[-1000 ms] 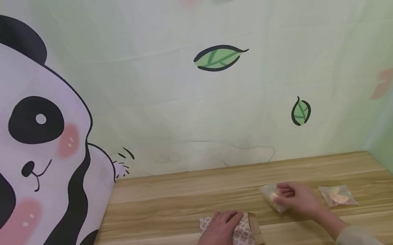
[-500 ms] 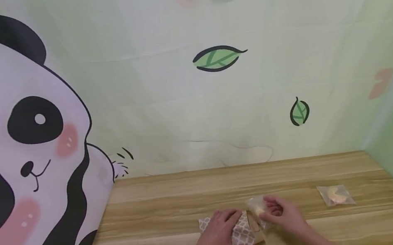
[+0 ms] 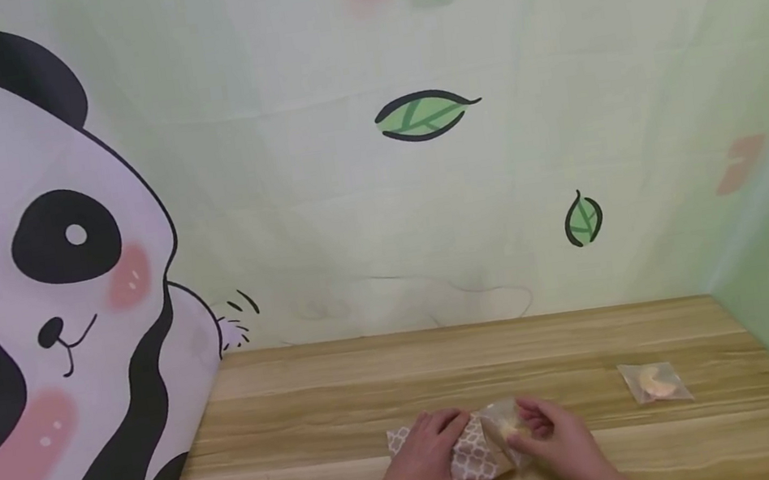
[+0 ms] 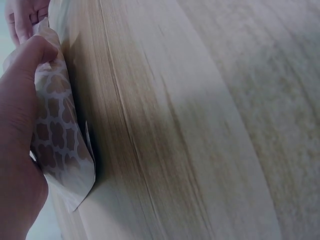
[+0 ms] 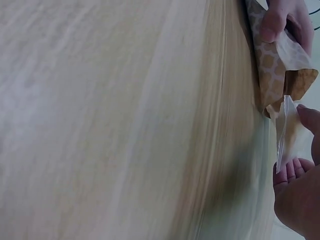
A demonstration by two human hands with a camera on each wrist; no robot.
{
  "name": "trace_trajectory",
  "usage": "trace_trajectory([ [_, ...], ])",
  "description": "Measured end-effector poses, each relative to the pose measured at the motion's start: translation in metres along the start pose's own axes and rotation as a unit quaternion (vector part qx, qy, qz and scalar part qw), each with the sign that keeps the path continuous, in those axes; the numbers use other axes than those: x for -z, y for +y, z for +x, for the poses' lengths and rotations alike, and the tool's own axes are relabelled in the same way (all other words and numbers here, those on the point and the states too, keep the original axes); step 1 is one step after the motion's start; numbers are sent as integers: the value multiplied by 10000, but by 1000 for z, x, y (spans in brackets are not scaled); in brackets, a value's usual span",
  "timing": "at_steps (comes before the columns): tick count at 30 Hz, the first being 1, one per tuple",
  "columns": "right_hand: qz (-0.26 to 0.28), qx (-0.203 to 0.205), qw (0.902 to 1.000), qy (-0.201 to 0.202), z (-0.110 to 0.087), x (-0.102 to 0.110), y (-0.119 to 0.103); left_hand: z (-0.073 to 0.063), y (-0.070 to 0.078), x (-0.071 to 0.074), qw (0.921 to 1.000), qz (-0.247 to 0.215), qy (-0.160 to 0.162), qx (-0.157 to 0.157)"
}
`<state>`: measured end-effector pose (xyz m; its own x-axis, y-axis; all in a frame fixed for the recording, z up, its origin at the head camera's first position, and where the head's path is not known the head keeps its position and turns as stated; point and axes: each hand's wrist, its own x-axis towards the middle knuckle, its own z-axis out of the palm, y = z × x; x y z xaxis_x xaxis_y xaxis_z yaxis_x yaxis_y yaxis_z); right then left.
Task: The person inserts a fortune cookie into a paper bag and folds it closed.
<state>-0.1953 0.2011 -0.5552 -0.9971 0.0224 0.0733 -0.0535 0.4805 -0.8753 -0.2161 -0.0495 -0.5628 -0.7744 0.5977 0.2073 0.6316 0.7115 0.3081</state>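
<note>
A brown paper bag with a white lattice pattern (image 3: 472,457) lies on its side on the table, its mouth facing right. My left hand (image 3: 427,464) grips it, thumb on the near side, as the left wrist view also shows on the bag (image 4: 57,115). My right hand (image 3: 561,445) pinches a small clear plastic packet (image 3: 502,420) with something pale yellow inside. In the right wrist view, the packet's leading edge (image 5: 287,107) is at the bag's gaping mouth; how far it reaches in cannot be told.
Farther right on the wooden table (image 3: 291,417) lies another clear packet (image 3: 655,382) holding a pale, crescent-like piece. Behind the table hangs a light green cloth backdrop (image 3: 305,202) printed with a panda and leaves.
My right hand has brought its packet leftward and nearer, from beside the bag to the bag's mouth. My left hand and the bag have stayed in place.
</note>
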Motion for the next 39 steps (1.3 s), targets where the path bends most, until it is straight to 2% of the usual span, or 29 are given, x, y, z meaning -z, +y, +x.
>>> trace_trajectory([
  [4, -126, 106, 9998, -67, -1, 4, 3, 0, 0, -1, 10000, 11, 25, -16],
  [9, -341, 142, 9987, -341, 5, 10, 4, 1, 0, -2, 10000, 7, 45, -26],
  [15, -544, 587, 9946, -666, 11, 20, 1, 1, 0, -3, 9998, -149, 105, 74],
  [24, -1025, 810, 9876, -871, 21, 29, -7, 2, 1, -5, 9997, -185, 159, 0],
  [30, -1195, 1007, 9853, -698, 28, 25, -10, 2, 4, -6, 9992, -381, 62, 73],
  [34, -1153, 1218, 9844, -537, 27, 16, -6, 2, 5, -3, 9987, -473, -30, 195],
  [39, -969, 1256, 9862, -470, 23, 8, -2, 1, 5, -4, 9988, -431, -116, 210],
])
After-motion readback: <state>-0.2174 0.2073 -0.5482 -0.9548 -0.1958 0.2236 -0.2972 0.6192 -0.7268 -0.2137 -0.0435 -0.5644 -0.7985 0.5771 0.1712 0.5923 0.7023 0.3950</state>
